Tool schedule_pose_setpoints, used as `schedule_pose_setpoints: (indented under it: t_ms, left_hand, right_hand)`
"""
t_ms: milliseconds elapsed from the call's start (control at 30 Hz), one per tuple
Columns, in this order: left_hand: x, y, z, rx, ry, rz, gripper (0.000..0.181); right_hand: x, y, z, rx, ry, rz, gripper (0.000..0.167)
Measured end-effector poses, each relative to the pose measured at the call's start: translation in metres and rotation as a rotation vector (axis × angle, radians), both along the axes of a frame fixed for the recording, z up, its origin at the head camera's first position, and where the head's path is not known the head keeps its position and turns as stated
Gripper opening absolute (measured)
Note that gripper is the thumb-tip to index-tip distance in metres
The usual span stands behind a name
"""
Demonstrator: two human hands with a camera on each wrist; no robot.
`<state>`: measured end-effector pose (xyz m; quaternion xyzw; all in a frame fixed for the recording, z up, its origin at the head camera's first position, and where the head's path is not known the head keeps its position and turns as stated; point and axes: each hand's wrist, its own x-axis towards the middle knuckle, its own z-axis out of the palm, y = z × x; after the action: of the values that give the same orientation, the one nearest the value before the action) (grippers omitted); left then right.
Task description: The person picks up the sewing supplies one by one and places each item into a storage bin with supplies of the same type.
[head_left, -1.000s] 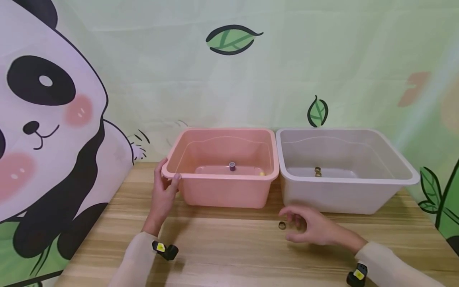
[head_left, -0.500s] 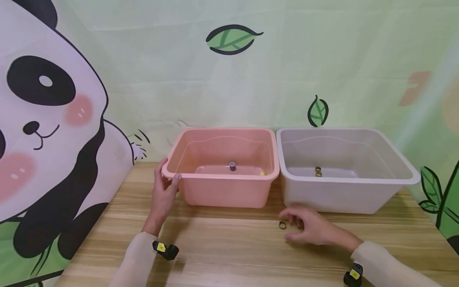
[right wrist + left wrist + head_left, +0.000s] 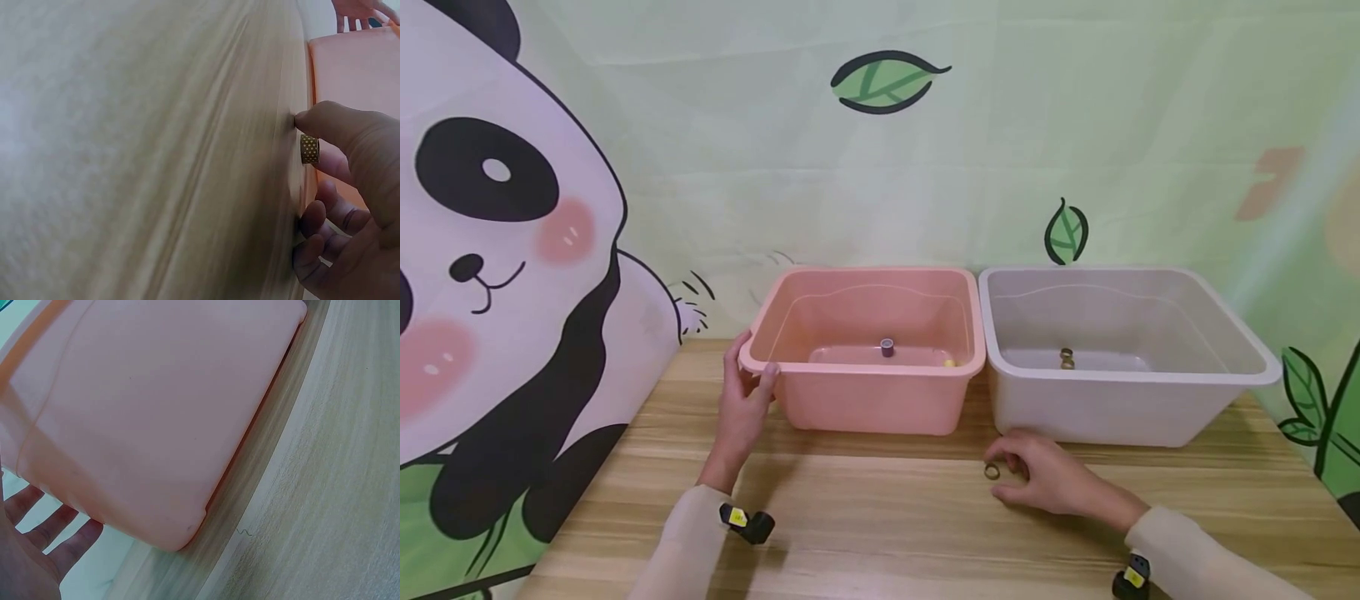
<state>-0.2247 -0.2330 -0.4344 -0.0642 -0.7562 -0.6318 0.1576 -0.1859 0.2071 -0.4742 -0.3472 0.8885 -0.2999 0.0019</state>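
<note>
My left hand [image 3: 743, 417] holds the left front corner of the pink bin [image 3: 872, 402], thumb on the rim and fingers along its side. In the left wrist view, several fingers [image 3: 75, 547] lie against the bin's wall. My right hand [image 3: 1048, 477] is low over the table, thumb and index finger spread on either side of a small roll of tape [image 3: 992, 472]. Gold dots on a dark ground cover the tape roll [image 3: 309, 149] in the right wrist view. The right hand's other fingers are curled, and a gap shows between thumb and index finger.
A light grey bin [image 3: 1097, 410] stands right of the pink one, with two brownish-gold rolls [image 3: 1067, 359] inside. In the pink bin lie a purple roll [image 3: 887, 348] and a small yellow thing [image 3: 950, 363], partly hidden by the rim. A printed cloth backdrop rises behind the wooden table [image 3: 865, 525].
The right hand has shifted slightly left toward the tape roll, and its thumb and index finger have drawn a little closer together. The left hand keeps its hold on the pink bin.
</note>
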Motion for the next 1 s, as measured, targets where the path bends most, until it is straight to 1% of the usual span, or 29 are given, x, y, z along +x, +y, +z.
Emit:
schedule_pose_setpoints:
  t_ms: [167,300,433,833,1000]
  left_hand:
    - [-0.0006,-0.0001,0.0,0.004,0.01,-0.005,0.066]
    - [-0.001,-0.0002,-0.0001,-0.002,0.002,0.001,0.065]
    - [-0.0016,-0.0007,-0.0012,-0.008,-0.006,0.005,0.064]
    - [-0.0017,-0.0011,-0.0026,-0.01,-0.001,0.004,0.064]
    - [-0.0013,-0.0012,-0.0023,-0.013,0.0,0.003,0.064]
  right_hand:
    - [-0.0002,-0.0009,-0.0007,0.002,0.019,-0.008,0.025]
    - [-0.0011,-0.0011,-0.0021,0.004,0.03,-0.017,0.021]
    - [-0.0015,-0.0012,-0.0029,0.009,0.026,-0.025,0.021]
    - [-0.0008,-0.0009,-0.001,0.017,0.002,-0.024,0.019]
    - [-0.0012,-0.001,-0.0016,0.016,0.01,-0.022,0.02]
